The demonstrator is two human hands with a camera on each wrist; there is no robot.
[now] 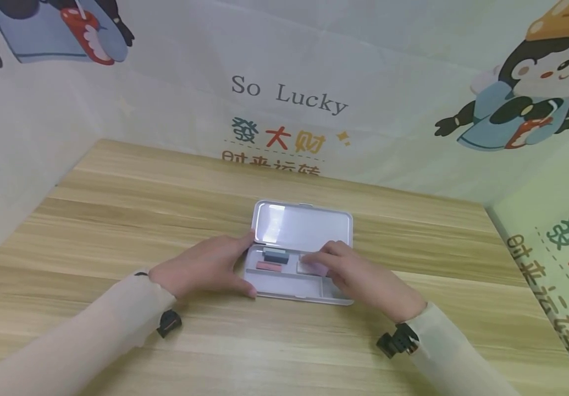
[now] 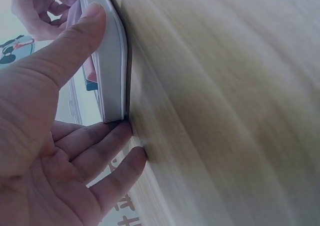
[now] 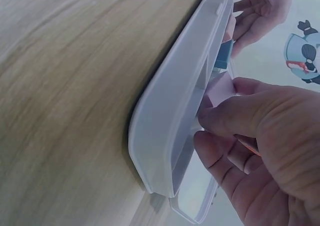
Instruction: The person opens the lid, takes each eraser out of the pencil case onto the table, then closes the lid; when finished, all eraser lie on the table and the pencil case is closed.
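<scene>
While your left hand (image 1: 210,267), thumb and fingers spread wide, rests against the left end of the white case (image 1: 284,285) on the desk (image 1: 244,352), your right hand (image 1: 360,275) pinches a lilac block (image 3: 220,89) at the right part of the case's far compartment (image 1: 291,267); cannot tell whether it touches the floor there. Left of it sit a pink block (image 1: 269,267) and a dark blue block (image 1: 276,258), with the lid (image 1: 309,226) folded back beyond.

1. Box (image 1: 284,285): smooth plastic, with a glossy shine inside the lid (image 1: 309,228).
2. Small blocks (image 3: 220,89): smooth and matt.
3. Table (image 1: 116,220): wood-grained surface, smooth with a soft sheen.
4. Backdrop (image 1: 175,99): matt, slightly creased cloth.
</scene>
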